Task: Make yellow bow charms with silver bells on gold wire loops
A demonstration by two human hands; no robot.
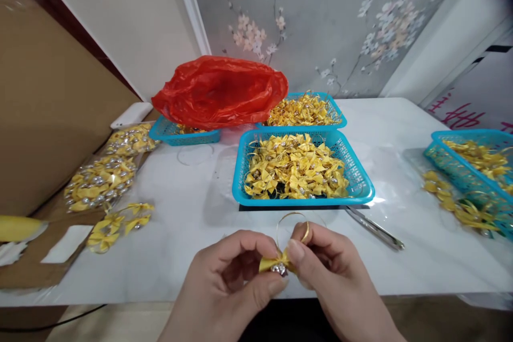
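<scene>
Between my two hands, near the table's front edge, is a yellow ribbon bow (267, 264) with silvery beads at its centre and a loop of gold cord standing above it. My left hand (232, 278) pinches the bow's left side and the beads between thumb and fingers. With its thumb and forefinger, my right hand (331, 272) grips the bow's right side and part of the gold cord. Just beyond them stands a blue basket (360, 181) heaped with similar yellow bows (296, 165). A pair of metal snips (377, 228) lies right of my hands.
A red plastic bag (220, 91) rests over a blue basket (188, 138) behind. More baskets hold bows at the back (336, 112) and far right (460, 157). Bagged bows (102, 181) and loose bows (106, 232) lie at left, beside a cardboard box (48, 96).
</scene>
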